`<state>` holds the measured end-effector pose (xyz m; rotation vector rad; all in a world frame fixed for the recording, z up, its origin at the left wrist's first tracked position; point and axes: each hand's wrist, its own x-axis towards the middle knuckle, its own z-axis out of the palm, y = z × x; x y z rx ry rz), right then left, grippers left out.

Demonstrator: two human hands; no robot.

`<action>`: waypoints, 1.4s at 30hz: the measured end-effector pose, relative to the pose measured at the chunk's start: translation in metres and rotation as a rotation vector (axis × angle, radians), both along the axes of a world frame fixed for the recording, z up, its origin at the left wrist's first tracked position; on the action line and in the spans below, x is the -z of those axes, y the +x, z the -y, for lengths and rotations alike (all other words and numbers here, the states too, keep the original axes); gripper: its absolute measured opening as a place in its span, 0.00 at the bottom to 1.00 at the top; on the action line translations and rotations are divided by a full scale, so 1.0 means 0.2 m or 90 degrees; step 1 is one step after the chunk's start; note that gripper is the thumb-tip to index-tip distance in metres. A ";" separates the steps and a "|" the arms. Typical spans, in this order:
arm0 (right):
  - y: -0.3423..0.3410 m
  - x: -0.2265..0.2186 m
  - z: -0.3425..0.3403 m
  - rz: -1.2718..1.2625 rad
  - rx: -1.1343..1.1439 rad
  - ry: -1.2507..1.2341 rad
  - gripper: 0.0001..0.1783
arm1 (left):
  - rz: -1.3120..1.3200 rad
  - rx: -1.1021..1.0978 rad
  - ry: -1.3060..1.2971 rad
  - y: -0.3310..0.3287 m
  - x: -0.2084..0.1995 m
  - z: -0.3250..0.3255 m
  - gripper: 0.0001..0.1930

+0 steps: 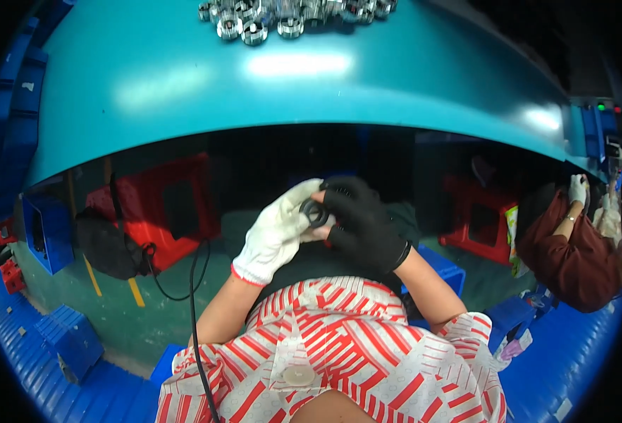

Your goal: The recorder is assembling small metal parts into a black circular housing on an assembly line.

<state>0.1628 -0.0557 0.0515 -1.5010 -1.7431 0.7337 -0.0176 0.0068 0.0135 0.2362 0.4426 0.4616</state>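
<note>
Dark ring (306,206) held in the air in front of the table's near edge, clamped between the fingers of the white-gloved left hand (272,231) and black-gloved right hand (367,227). Round outline, so no clear long axis; open face points up toward the wearer, slightly tilted. Shiny metal rings (254,32) clustered on the table (311,95), well back from that edge.
</note>
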 end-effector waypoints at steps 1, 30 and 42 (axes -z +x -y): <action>0.01 -0.02 -0.01 0.018 -0.021 -0.009 0.25 | 0.005 -0.001 -0.012 0.00 0.01 0.00 0.31; 0.12 -0.35 -0.29 -0.176 0.072 0.060 0.19 | 0.036 -0.082 0.042 0.03 -0.08 -0.07 0.26; -0.04 0.10 0.02 -0.230 0.149 0.029 0.16 | -0.054 -0.078 0.026 0.12 -0.12 0.01 0.24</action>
